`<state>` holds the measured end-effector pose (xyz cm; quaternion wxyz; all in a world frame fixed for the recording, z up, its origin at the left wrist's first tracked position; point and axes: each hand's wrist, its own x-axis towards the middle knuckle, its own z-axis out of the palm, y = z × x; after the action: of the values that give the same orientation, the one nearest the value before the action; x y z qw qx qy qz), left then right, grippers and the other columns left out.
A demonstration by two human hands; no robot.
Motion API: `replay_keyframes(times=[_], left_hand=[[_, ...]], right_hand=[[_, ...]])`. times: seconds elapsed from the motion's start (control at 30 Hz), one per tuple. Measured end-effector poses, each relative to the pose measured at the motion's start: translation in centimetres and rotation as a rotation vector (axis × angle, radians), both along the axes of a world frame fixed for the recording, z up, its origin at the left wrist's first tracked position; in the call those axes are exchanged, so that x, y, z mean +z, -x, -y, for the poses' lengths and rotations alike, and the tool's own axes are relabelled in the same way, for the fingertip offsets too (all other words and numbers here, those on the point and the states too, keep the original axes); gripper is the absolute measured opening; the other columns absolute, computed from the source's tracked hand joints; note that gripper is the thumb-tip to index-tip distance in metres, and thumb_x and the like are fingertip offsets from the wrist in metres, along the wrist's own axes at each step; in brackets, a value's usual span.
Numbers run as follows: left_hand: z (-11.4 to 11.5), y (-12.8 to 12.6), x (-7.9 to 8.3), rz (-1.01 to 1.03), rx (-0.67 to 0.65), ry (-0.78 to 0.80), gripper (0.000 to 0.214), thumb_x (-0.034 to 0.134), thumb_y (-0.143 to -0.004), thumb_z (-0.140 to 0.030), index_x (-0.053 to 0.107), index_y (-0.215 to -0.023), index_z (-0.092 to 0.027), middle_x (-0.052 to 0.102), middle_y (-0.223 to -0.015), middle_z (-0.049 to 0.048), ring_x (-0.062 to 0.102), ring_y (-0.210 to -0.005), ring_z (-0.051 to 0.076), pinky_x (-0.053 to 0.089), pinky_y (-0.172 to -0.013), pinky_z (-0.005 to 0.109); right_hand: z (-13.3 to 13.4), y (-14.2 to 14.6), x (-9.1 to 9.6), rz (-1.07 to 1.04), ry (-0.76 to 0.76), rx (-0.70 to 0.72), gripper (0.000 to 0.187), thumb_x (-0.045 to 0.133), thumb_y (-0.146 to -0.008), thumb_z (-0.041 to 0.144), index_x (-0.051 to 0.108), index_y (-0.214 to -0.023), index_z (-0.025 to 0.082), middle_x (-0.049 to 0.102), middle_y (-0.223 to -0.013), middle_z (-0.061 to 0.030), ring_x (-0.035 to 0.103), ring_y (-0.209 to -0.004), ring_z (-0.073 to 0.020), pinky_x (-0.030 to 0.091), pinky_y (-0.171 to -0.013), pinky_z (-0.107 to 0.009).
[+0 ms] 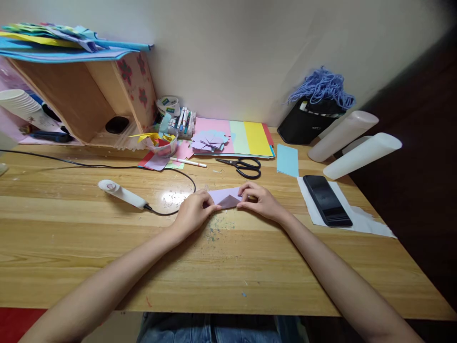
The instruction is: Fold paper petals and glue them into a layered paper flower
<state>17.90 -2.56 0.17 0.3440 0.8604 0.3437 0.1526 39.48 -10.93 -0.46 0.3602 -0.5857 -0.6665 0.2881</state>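
Note:
A sheet of lavender paper (228,197), partly folded with a raised triangular flap, lies between my hands over the wooden table. My left hand (197,208) pinches its left end, thumb at the near edge. At the other end, the fingers and thumb of my right hand (260,201) are closed on the paper. Black-handled scissors (246,166) rest just beyond my right hand. Left of my left hand lies a white corded tool (121,193), its black cable curving behind that hand.
Coloured paper sheets (246,138) and lavender cut pieces lie at the back. A plastic tub (167,145) of scraps stands beside a wooden box (82,105). Rightward are a blue card (287,160), a phone (326,200), white rolls (362,156) and a black holder (307,121) with blue yarn.

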Motion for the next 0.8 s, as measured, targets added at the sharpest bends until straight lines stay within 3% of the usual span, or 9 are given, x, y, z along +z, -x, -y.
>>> replay_keyframes(times=[0.3,0.8], left_hand=[[1.3,-0.5,-0.4,-0.033,0.107,-0.194,0.021,0.048,-0.081,-0.033,0.054,-0.069,-0.017,0.048,-0.092,0.0059,0.049,-0.086,0.019,0.041,-0.076,0.030],[1.1,-0.5,-0.2,-0.172,0.110,-0.334,0.024,0.049,-0.081,-0.036,0.053,-0.067,-0.016,0.050,-0.087,0.0071,0.048,-0.083,0.021,0.042,-0.066,0.032]], right_hand=[[-0.1,0.7,-0.4,0.204,-0.008,-0.082,0.018,0.056,-0.079,0.033,0.053,-0.067,0.019,0.047,-0.087,-0.0033,0.046,-0.085,-0.0173,0.040,-0.075,-0.032],[-0.1,1.1,-1.0,0.361,-0.034,-0.255,0.026,0.062,-0.073,0.037,0.051,-0.059,0.019,0.050,-0.079,-0.0032,0.047,-0.079,-0.0188,0.039,-0.072,-0.033]])
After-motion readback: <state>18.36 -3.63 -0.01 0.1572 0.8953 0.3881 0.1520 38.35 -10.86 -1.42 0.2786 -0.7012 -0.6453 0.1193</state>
